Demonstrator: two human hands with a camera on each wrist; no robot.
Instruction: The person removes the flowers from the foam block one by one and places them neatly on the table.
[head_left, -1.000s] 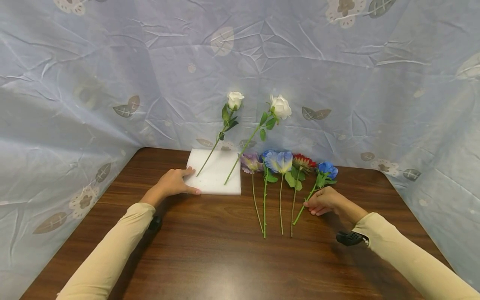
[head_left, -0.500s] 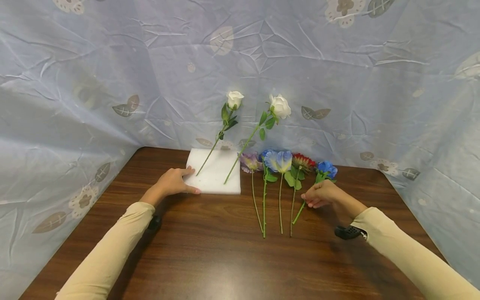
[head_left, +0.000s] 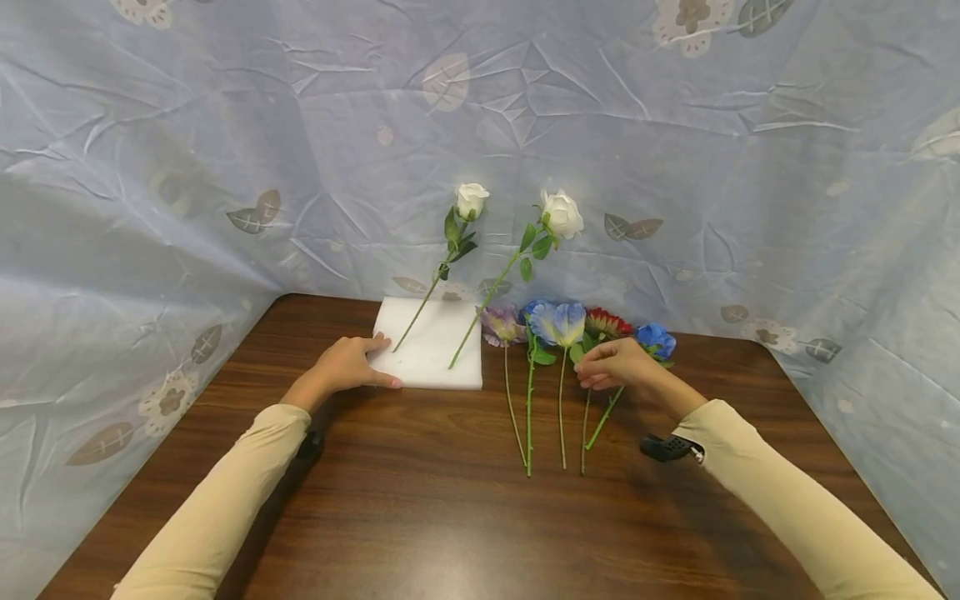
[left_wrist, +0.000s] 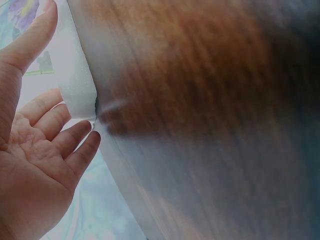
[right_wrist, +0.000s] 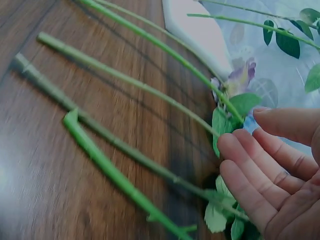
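My left hand (head_left: 345, 363) rests against the left side of a white foam block (head_left: 427, 342), thumb and fingers spread at its edge. In the left wrist view its fingers (left_wrist: 82, 145) touch the foam's end. Two white roses, one smaller (head_left: 471, 202) and one fuller (head_left: 561, 215), rise at a tilt with their stem ends at the foam. My right hand (head_left: 618, 364) hovers over the stem of a red flower (head_left: 609, 323), near a light blue flower (head_left: 558, 323). Its fingers are loosely bent, with nothing visible between them in the right wrist view.
A purple flower (head_left: 502, 323), a darker blue flower (head_left: 534, 310) partly covered, and a blue rose (head_left: 656, 340) lie in a row with stems toward the front. A brown wooden table (head_left: 420, 500) bears everything. A patterned curtain (head_left: 337, 167) hangs behind and at the sides.
My right hand has left the blue rose's stem and moved left and slightly back, over the red flower's stem. The blue rose stays on the table. My left hand has not moved.
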